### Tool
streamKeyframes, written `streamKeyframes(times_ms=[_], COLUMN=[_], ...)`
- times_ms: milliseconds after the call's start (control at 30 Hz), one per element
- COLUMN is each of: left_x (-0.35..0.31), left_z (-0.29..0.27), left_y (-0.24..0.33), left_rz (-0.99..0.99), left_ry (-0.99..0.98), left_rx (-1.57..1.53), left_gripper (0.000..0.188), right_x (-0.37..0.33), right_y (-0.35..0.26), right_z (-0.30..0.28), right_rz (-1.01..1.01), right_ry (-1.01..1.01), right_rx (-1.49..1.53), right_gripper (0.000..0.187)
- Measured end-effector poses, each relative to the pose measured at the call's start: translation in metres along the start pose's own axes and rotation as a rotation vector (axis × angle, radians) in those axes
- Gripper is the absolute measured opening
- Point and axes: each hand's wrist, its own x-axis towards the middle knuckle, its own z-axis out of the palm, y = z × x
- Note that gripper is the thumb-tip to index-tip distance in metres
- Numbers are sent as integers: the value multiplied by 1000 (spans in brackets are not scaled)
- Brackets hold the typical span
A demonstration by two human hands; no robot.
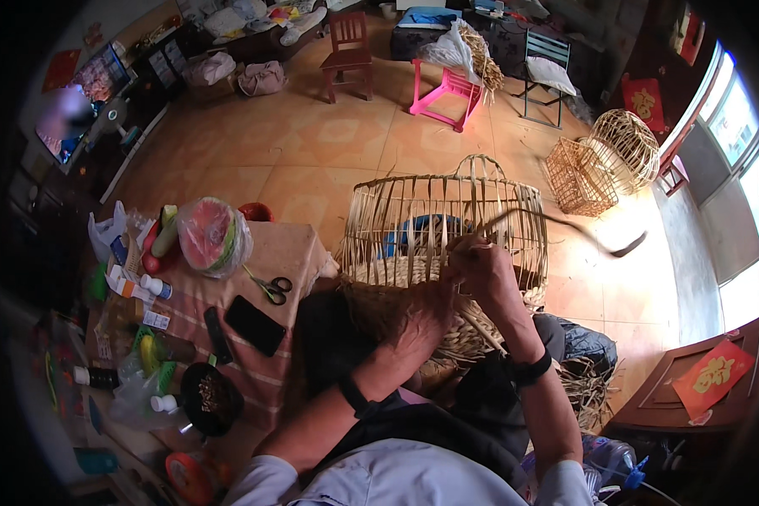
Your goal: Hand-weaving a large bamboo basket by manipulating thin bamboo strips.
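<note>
A large basket (367, 228) with a wire-like frame stands between my knees. Woven straw fills its lower wall, while pale strips wrap the upright ribs and rim. My right hand (487, 268) is closed at the basket's near side, gripping a long straw strip (578, 228) whose darker end sweeps off to the right. Just left of it and lower, my left hand (426, 312) is closed against the woven wall. Its fingertips meet near the right hand, and what they pinch is hidden. A blue thing (413, 234) shows through the ribs.
At left, a cloth-covered table (257, 384) holds scissors (276, 289), a black phone (255, 325), wrapped watermelon (215, 236) and a dark bowl (211, 398). Loose straw (589, 392) lies by my right leg. Wicker baskets (580, 177), a tipped pink stool (447, 97) and a wooden chair (347, 55) stand beyond.
</note>
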Motion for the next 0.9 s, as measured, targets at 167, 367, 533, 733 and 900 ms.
streamKeyframes(times_ms=[167, 367, 533, 733, 900], left_x=[-3, -3, -5, 1, -1], left_z=[12, 23, 14, 10, -12], left_y=[-9, -19, -29, -32, -33], left_rz=[85, 158, 68, 77, 69], left_ry=[89, 99, 167, 136, -9], left_rx=[-26, -205, -468, -472, -601], left_gripper=[43, 30, 37, 45, 43], right_x=[-10, -14, -28, -55, -74], right_y=[0, 22, 23, 43, 51], right_z=[6, 18, 11, -23, -23], right_rz=[-461, -373, -286, 131, 167], right_ry=[125, 118, 118, 170, 127], right_rx=[-743, -751, -492, 502, 731], right_gripper=[7, 9, 43, 34, 36])
